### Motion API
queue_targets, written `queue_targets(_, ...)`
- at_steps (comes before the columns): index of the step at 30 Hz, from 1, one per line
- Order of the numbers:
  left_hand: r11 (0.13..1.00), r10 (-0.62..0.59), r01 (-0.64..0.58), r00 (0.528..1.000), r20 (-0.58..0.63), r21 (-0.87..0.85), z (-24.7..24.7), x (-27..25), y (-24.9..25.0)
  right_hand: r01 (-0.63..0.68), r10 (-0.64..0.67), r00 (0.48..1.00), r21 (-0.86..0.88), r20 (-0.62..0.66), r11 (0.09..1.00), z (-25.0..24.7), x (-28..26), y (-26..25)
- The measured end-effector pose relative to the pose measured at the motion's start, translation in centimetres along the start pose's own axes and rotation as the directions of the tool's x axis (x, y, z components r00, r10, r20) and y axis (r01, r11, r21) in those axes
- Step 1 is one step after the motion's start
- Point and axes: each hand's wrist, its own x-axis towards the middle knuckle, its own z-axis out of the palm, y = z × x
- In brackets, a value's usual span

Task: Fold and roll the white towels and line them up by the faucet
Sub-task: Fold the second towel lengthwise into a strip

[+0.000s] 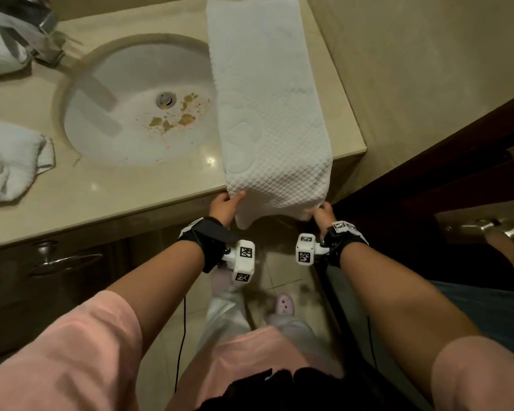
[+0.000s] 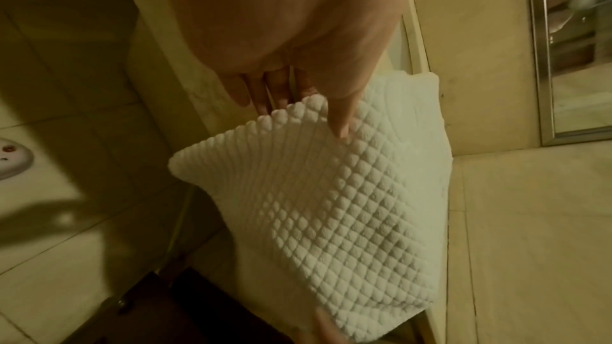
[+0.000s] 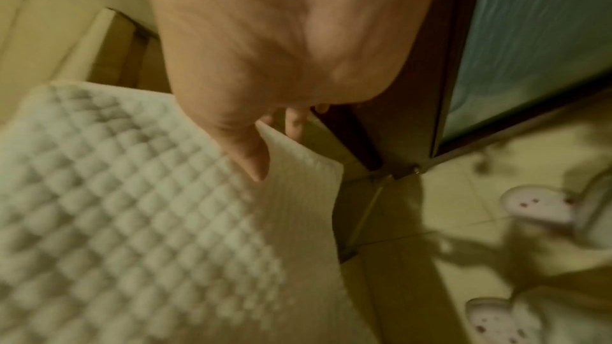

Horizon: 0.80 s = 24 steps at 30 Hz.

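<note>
A long white waffle-textured towel (image 1: 264,99) lies lengthwise on the beige counter (image 1: 131,200) right of the sink, its near end hanging over the front edge. My left hand (image 1: 224,204) pinches the near left corner, thumb on top of the towel (image 2: 331,192). My right hand (image 1: 321,212) pinches the near right corner of the towel (image 3: 132,192) with thumb above and fingers below. A rolled white towel (image 1: 0,46) lies by the chrome faucet (image 1: 36,28) at the far left.
A round white sink (image 1: 131,99) with brown stains sits left of the towel. A crumpled white towel (image 1: 9,161) lies at the counter's left edge. Dark cabinet fronts with a metal handle (image 1: 63,259) run below; a dark wooden door frame (image 1: 457,161) stands to the right.
</note>
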Motion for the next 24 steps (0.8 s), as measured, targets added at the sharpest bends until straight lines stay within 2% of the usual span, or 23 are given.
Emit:
queue_targets(4,1.000,0.008,-0.008,1.000,0.019,0.001,-0.5,0.2,0.0,-0.042,0.054,0.997,0.196,-0.056,0.980,0.7,0.8,-3.3)
queue_targets(6,1.000,0.008,-0.008,1.000,0.013,-0.007,-0.8,0.3,-0.1,-0.033,0.060,0.992,0.220,-0.115,0.975,0.7,0.9,-4.0)
queue_targets(8,0.999,0.023,-0.023,1.000,-0.011,-0.029,-1.0,0.3,-0.1,-0.005,0.038,0.983,0.184,-0.177,0.983,0.5,1.3,-3.8)
queue_targets(11,0.999,0.035,-0.036,0.999,-0.025,-0.040,-1.1,0.4,-0.3,0.037,-0.034,0.968,0.009,-0.248,0.999,0.0,1.9,-2.7)
queue_targets(13,0.998,0.044,-0.045,0.998,-0.045,-0.033,-1.2,0.3,-0.5,0.078,-0.089,0.958,-0.048,-0.272,0.996,-0.3,2.0,-2.1)
queue_targets(19,0.991,0.131,-0.135,0.981,-0.144,-0.015,-0.5,0.0,-1.1,0.117,-0.151,0.929,-0.119,-0.338,0.986,-0.5,1.6,-2.2)
queue_targets(24,0.988,0.151,-0.142,0.962,-0.229,0.056,0.1,-0.5,-1.1,0.107,-0.141,0.934,-0.121,-0.328,0.987,-0.5,1.6,-2.6)
